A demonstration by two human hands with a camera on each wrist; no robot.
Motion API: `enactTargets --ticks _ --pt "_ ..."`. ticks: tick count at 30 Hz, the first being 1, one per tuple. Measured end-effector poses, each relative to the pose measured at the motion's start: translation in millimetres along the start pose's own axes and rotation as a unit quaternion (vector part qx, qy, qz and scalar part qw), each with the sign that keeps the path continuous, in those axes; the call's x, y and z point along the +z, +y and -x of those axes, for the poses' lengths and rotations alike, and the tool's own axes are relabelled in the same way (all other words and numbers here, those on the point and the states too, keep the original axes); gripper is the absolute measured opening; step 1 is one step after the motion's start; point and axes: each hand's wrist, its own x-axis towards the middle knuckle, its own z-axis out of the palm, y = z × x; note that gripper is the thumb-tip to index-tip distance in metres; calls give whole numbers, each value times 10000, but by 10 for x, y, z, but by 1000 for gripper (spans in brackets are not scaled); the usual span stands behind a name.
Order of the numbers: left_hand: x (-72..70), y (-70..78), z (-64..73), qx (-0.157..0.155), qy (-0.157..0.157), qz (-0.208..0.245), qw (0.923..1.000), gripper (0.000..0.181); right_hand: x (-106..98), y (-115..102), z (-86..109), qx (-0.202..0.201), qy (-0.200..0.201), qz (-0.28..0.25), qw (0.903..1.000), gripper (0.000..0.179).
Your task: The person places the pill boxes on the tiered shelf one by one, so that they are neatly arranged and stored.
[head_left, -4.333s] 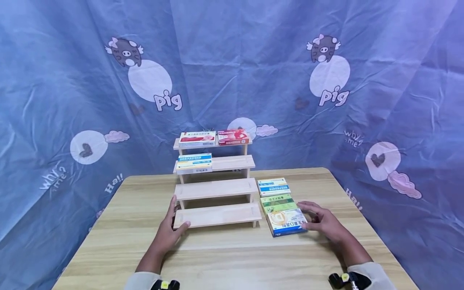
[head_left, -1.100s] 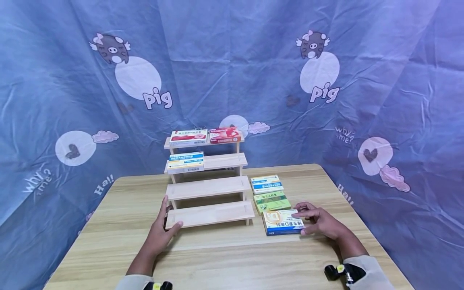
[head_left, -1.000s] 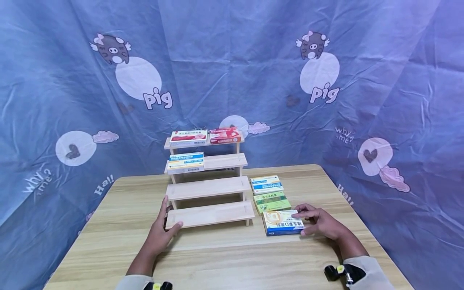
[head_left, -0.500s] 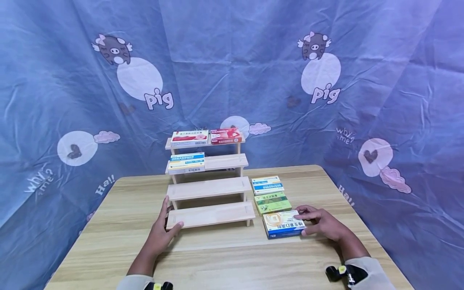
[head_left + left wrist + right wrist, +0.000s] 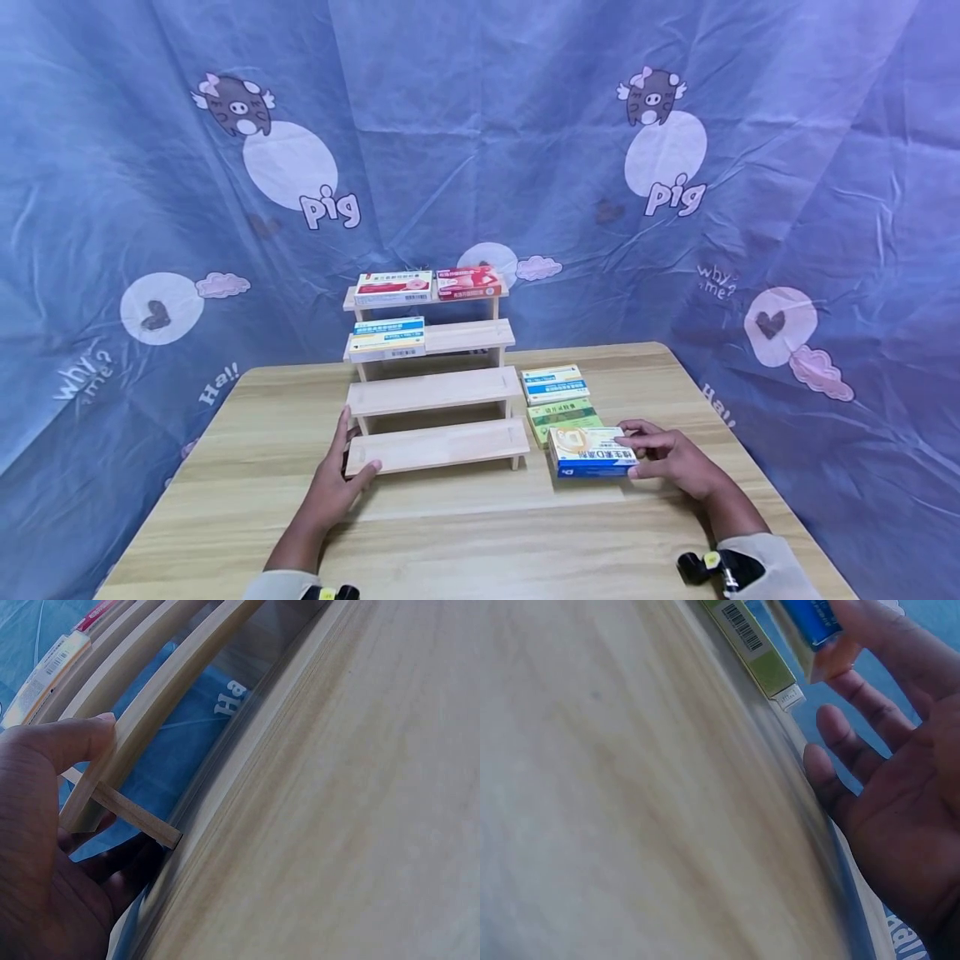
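Observation:
A wooden four-step display rack (image 5: pixel 438 446) stands on the table. My left hand (image 5: pixel 335 481) grips the left end of its lowest step; in the left wrist view the thumb lies on the step's edge and other fingers reach below it. My right hand (image 5: pixel 672 458) pinches the right end of a white, blue and orange medicine box (image 5: pixel 592 454) marked with a large D. That box is lifted slightly, its far edge overlapping the green medicine box (image 5: pixel 562 417) in the head view. In the right wrist view, the green box (image 5: pixel 757 652) lies lower than the held box (image 5: pixel 810 619).
Behind the green box lies a blue-and-white medicine box (image 5: pixel 555 385). On the rack's top step are a white-and-red box (image 5: pixel 393 286) and a red box (image 5: pixel 468 283); a blue-white-yellow box (image 5: pixel 387 337) sits on the second step. A blue printed curtain (image 5: pixel 480 167) surrounds the wooden table (image 5: pixel 480 542).
My right hand has raised the D-marked medicine box off the table and moved it slightly back and right. My left hand stays at the rack's lowest step.

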Motion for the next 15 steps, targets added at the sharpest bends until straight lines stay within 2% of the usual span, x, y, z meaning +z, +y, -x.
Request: enactTargets --ticks 15 --pt "14 -9 5 -19 16 21 10000 110 2 -166 -3 -215 438 39 9988 47"
